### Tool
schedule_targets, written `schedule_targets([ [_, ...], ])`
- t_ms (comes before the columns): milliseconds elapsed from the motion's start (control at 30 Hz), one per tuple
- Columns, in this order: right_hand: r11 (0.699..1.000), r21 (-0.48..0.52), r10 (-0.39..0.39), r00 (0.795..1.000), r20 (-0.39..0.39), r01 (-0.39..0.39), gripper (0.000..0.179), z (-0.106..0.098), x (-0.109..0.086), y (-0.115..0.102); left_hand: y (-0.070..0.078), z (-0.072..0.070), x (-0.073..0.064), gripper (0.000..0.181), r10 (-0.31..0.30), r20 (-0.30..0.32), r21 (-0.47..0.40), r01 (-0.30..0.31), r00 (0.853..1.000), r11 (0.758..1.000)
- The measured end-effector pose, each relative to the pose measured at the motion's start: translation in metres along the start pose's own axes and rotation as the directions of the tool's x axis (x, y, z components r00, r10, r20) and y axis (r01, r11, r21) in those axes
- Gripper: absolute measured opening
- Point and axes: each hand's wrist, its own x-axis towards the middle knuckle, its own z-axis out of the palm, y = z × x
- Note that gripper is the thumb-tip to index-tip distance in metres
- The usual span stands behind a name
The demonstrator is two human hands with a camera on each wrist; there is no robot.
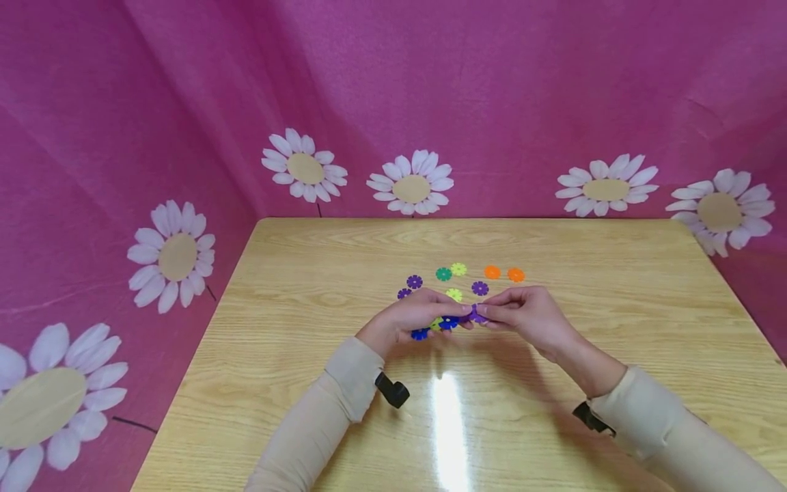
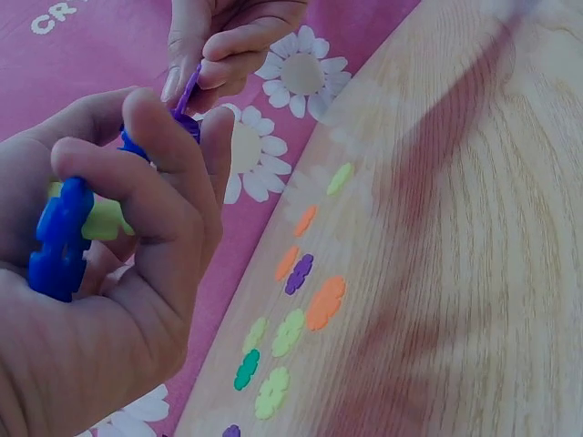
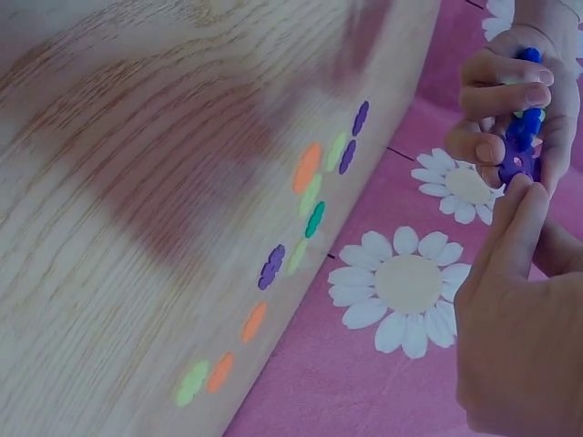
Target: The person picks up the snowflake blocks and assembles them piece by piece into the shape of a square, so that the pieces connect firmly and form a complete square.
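My left hand (image 1: 418,311) holds a joined chain of notched plastic discs above the table. In the left wrist view, a blue disc (image 2: 62,241) and a yellow-green disc (image 2: 107,220) show inside its curled fingers. My right hand (image 1: 529,316) pinches a purple disc (image 1: 476,314) between thumb and fingers at the chain's right end. That purple disc touches the chain beside the left fingertips; whether it is slotted in cannot be told. Part of the chain is hidden behind the left fingers.
On the wooden table (image 1: 295,342), beyond the hands, lie several loose discs: a green disc (image 1: 443,274), yellow-green discs (image 1: 458,269), orange discs (image 1: 492,272) and purple discs (image 1: 415,281). A pink cloth with daisies (image 1: 410,188) hangs behind the table's far edge.
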Motion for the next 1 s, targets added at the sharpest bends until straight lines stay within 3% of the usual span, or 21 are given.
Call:
schedule_targets([
  [400,0.993,0.078,0.080,0.993,0.089,-0.087,0.028,-0.003,0.007,0.000,-0.001,0.000,0.002,0.036,0.001,0.033,-0.125,0.003,0.999,0.992],
  [667,0.999,0.009,0.042,0.997,0.065,-0.043,0.034,-0.007,0.009,-0.001,0.000,0.003,0.002,0.039,0.013,0.046,-0.111,-0.007,0.999,0.994],
  [1000,0.996,0.017,0.084,0.991,0.107,-0.086,0.035,-0.016,0.016,0.003,-0.002,0.007,0.001,0.046,0.031,0.098,-0.192,-0.012,0.995,0.981],
])
